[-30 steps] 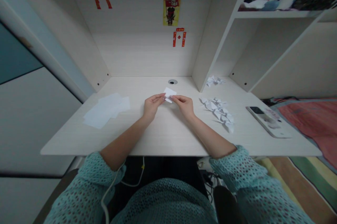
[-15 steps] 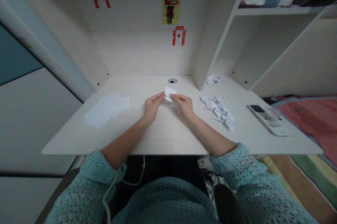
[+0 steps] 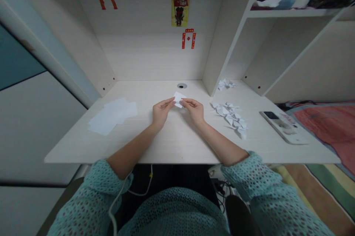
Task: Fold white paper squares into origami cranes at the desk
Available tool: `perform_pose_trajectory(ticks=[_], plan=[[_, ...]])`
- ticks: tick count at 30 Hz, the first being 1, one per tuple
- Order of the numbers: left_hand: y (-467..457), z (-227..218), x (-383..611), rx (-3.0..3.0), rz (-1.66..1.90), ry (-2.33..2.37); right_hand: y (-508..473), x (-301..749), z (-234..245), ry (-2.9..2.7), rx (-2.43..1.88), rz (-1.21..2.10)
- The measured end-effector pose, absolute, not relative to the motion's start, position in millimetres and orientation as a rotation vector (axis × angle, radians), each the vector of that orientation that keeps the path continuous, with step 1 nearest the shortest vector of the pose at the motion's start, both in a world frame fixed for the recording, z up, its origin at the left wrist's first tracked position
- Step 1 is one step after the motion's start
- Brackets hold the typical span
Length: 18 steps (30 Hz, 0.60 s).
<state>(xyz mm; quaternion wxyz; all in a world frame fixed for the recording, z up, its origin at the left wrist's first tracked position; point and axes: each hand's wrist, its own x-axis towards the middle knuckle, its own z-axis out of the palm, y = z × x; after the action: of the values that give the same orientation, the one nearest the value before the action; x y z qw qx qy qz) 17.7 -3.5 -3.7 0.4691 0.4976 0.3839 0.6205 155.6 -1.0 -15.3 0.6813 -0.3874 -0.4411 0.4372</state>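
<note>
A small folded piece of white paper (image 3: 179, 99) is held just above the middle of the pale desk (image 3: 177, 143). My left hand (image 3: 161, 111) pinches its left edge with thumb and fingertips. My right hand (image 3: 195, 109) pinches its right edge in the same way. Both hands are close together, wrists low over the desk top. Most of the paper shows above the fingertips; its lower edge is hidden by them.
Flat white sheets (image 3: 112, 115) lie at the left of the desk. A pile of folded white paper figures (image 3: 231, 115) lies to the right, with more (image 3: 226, 84) in the shelf nook. A phone (image 3: 283, 127) rests at the right. A cable hole (image 3: 181, 86) is behind the hands.
The paper has shifted slightly between my fingertips, and both hands have drawn a little closer together. Nothing else on the desk has moved.
</note>
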Motion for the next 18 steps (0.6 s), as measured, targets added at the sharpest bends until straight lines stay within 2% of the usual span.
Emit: perform_pose_trajectory(ticks=[18], plan=[[-6.0,-2.4,20.0,1.193,1.537,0.917,0.8,156.1,-15.5,-0.979,-0.845,1.0]])
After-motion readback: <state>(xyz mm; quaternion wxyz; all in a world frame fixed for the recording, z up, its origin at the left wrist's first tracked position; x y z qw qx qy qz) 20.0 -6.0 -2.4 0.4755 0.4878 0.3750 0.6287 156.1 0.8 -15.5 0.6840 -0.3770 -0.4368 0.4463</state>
